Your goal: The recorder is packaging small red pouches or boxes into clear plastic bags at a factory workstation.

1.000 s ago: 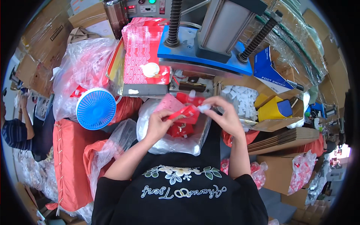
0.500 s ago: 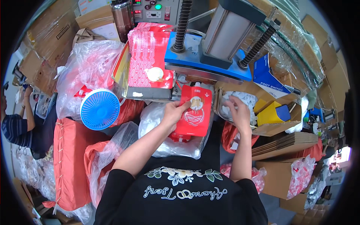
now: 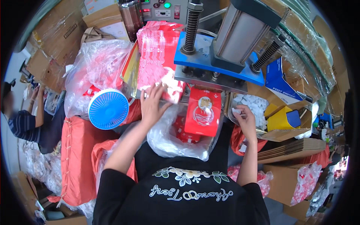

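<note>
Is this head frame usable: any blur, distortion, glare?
Head view: strong fisheye bend with a black rim; the left hand is slightly motion-smeared over the red pouch stack; right hand and red pouch are sharp; mild glare on the clear plastic bag; even lighting.

A second ago both my hands were together at the middle, working a small red piece over the clear bag. Half a second ago my left hand had moved up to the red pouch (image 3: pixel 203 111) under the press, and my right hand had gone out to the box of white caps (image 3: pixel 252 105) at 3 o'clock. Now my left hand (image 3: pixel 153 105) has let the pouch go and moved toward 10 o'clock, fingers spread on the stack of red pouches (image 3: pixel 159 60). The pouch stands alone under the blue plate. My right hand (image 3: pixel 245 120) has curled, pinching a white cap (image 3: pixel 236 111) at the box's near edge.
</note>
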`<action>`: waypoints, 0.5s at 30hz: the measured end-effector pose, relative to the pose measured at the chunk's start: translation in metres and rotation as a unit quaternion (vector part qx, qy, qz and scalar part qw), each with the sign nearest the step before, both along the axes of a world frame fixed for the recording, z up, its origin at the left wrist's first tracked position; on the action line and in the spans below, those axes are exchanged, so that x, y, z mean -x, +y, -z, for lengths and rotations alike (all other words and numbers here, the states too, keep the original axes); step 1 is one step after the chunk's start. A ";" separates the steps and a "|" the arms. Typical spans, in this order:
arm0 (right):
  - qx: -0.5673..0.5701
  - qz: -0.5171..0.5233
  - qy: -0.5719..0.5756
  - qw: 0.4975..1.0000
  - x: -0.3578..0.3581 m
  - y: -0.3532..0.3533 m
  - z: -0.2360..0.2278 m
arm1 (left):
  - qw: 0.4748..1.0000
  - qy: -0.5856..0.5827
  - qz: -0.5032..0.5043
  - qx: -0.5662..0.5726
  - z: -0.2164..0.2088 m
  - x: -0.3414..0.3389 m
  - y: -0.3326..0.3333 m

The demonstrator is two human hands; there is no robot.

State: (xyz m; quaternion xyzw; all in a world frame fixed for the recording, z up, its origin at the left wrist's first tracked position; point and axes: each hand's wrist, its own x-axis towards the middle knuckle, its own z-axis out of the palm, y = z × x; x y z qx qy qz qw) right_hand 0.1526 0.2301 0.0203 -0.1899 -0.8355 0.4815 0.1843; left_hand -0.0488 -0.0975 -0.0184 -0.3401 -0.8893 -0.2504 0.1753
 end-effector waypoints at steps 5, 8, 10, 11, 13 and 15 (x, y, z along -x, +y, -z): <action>0.065 0.004 0.015 0.998 0.008 -0.011 -0.017 | 0.981 -0.045 -0.006 -0.189 -0.036 -0.020 -0.021; 0.003 -0.041 0.049 0.998 0.015 -0.045 -0.051 | 0.921 -0.247 0.070 -0.295 -0.051 -0.041 -0.015; -0.039 -0.082 0.055 0.994 0.020 -0.069 -0.070 | 0.884 -0.346 0.099 -0.299 -0.053 -0.060 -0.003; -0.068 -0.122 0.042 0.989 0.022 -0.076 -0.075 | 0.888 -0.363 0.100 -0.265 -0.041 -0.065 0.002; -0.131 -0.193 0.009 0.972 0.022 -0.088 -0.084 | 0.888 -0.399 0.110 -0.202 -0.022 -0.078 0.008; -0.092 -0.222 0.002 0.971 0.027 -0.091 -0.078 | 0.862 -0.438 0.166 -0.196 -0.018 -0.091 0.012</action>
